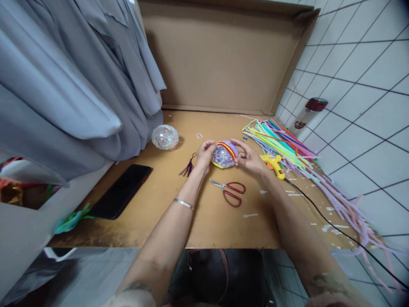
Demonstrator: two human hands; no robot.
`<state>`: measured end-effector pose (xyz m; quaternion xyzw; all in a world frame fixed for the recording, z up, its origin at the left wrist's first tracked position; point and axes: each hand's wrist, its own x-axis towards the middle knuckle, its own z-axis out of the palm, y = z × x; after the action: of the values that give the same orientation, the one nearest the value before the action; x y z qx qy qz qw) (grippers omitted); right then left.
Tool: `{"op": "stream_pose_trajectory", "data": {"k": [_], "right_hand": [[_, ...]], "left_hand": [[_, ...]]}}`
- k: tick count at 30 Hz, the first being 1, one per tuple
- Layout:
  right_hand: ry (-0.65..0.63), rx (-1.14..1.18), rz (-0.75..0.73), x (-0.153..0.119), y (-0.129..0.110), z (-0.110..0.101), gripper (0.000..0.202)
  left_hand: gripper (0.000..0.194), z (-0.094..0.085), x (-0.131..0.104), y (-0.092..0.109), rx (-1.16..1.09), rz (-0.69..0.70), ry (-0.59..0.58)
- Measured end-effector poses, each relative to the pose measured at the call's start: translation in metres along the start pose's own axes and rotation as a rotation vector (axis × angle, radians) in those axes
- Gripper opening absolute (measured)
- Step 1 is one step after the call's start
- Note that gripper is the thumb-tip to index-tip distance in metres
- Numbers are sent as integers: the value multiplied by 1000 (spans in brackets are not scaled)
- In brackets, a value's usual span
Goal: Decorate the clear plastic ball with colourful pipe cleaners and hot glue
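Head view: ball [224, 156] mid-frame, left hand [205, 154] pinching its left edge, right hand [251, 159] its right; probably to steady it, bands uncovered. Roundish, no clear long axis or pointing end; red-yellow bands [228, 149] slant upper left to lower right. Scissors [224, 186] below, glue gun [273, 163] right, presumably for reach.

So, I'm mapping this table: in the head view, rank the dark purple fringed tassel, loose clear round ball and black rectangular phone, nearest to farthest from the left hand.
1. Dark purple fringed tassel, just left of the left hand.
2. Clear round ball, farther left, set back.
3. Black rectangular phone, far left, toward front.
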<state>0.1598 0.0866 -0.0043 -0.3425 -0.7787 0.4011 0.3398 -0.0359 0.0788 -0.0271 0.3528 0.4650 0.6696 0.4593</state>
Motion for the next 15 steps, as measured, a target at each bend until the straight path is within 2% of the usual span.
{"op": "stream_pose_trajectory", "data": {"k": [4,15], "right_hand": [[-31,69,1,0,1,0,70],[-25,212,65,1,11,0,80]], "left_hand": [[17,-1,0,1,-32,-16,17],[19,-1,-1,2,-95,-21,33]]}}
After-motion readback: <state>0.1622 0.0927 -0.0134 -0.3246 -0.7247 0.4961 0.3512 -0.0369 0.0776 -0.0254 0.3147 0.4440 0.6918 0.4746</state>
